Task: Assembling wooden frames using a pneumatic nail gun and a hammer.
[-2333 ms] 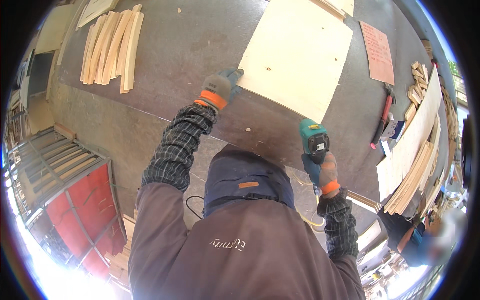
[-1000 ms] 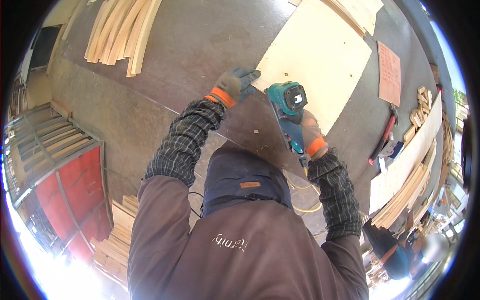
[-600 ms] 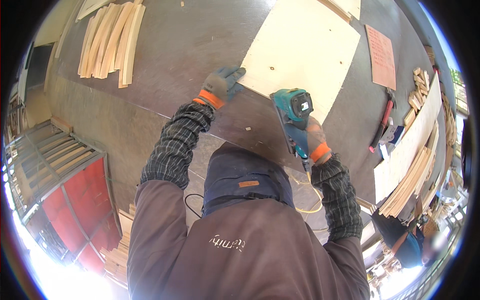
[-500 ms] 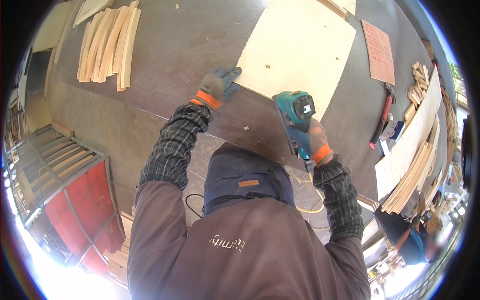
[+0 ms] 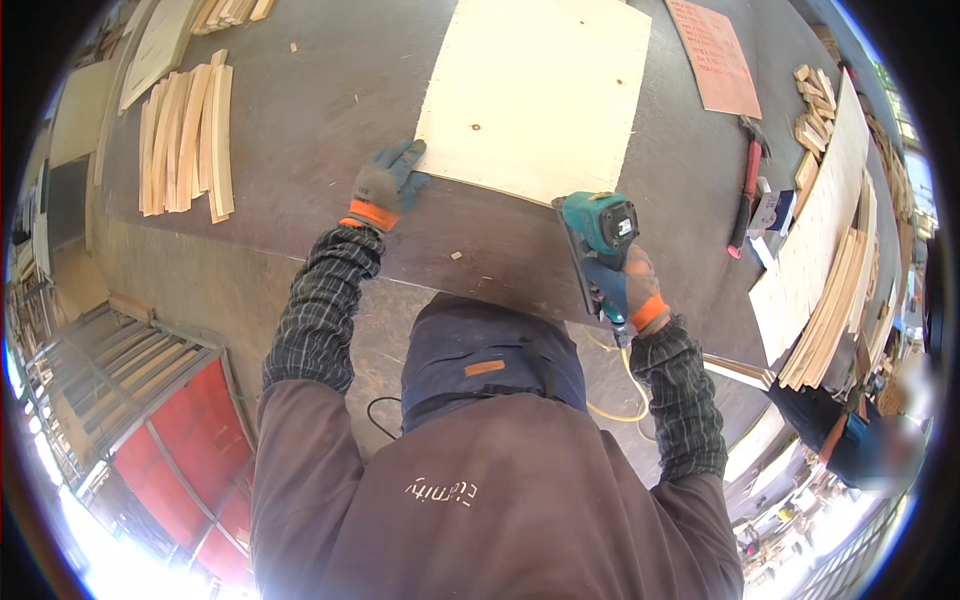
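Note:
A pale plywood sheet [image 5: 540, 90] lies on the dark worktable [image 5: 300, 150]. My left hand [image 5: 384, 184], in a grey-blue glove with an orange cuff, is at the sheet's near left corner, its fingers stretched out and apart against the edge. My right hand [image 5: 632, 280], gloved the same way, is wrapped round the handle of a teal air nailer [image 5: 598, 225]. The nailer sits at the sheet's near right corner, and a yellow hose [image 5: 637, 385] runs down from its handle. Whether its nose touches the wood cannot be made out.
Wood strips [image 5: 187, 140] lie at the left. On the right are a reddish written board [image 5: 715, 55], a red-handled hammer [image 5: 748, 190], a small box [image 5: 772, 212], wood blocks [image 5: 815, 110] and stacked strips [image 5: 835, 300]. A red-panelled metal rack [image 5: 190, 430] stands lower left; another person [image 5: 850, 440] is lower right.
The view has turned, so the sheet, strips and hammer appear shifted. My left hand stays by the same corner of the sheet; my right hand still holds the nailer near the other.

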Demonstrator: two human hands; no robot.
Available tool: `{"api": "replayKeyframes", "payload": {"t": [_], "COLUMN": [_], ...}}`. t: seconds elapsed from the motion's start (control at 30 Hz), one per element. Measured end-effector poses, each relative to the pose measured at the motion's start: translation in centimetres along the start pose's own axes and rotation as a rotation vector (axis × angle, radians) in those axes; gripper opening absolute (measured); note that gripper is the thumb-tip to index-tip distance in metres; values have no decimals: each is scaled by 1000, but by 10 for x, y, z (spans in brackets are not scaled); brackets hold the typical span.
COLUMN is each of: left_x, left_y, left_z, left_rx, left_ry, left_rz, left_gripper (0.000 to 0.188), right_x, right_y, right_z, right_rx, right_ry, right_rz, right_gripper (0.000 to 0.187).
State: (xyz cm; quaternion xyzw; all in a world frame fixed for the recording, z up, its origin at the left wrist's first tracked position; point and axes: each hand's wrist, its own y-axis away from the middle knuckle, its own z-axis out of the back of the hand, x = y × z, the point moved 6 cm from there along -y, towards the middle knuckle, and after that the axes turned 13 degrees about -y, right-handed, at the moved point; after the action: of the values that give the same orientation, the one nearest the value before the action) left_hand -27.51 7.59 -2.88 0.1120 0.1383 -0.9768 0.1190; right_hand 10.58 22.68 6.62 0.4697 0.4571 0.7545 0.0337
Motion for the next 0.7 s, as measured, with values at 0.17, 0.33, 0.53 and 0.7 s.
{"api": "replayKeyframes", "payload": {"t": [0.17, 0.33, 0.53, 0.7], "left_x": [-1, 0, -2, -2], "left_y": [-2, -2, -5, -13], "left_z": [1, 5, 6, 5], "left_rx": [-17, -63, 16, 176], "left_ry": [2, -3, -44, 198], "left_rz": [-12, -2, 43, 197], "left_gripper": [51, 51, 52, 54], "right_x": [-11, -8, -38, -71], "right_y": [8, 16, 28, 5], "right_z": [25, 28, 67, 131], "right_rx": [-58, 18, -81, -414], "right_ry": [-9, -77, -113, 328], "right_rz": [-21, 26, 93, 323], "right_gripper": [26, 23, 22, 40]}}
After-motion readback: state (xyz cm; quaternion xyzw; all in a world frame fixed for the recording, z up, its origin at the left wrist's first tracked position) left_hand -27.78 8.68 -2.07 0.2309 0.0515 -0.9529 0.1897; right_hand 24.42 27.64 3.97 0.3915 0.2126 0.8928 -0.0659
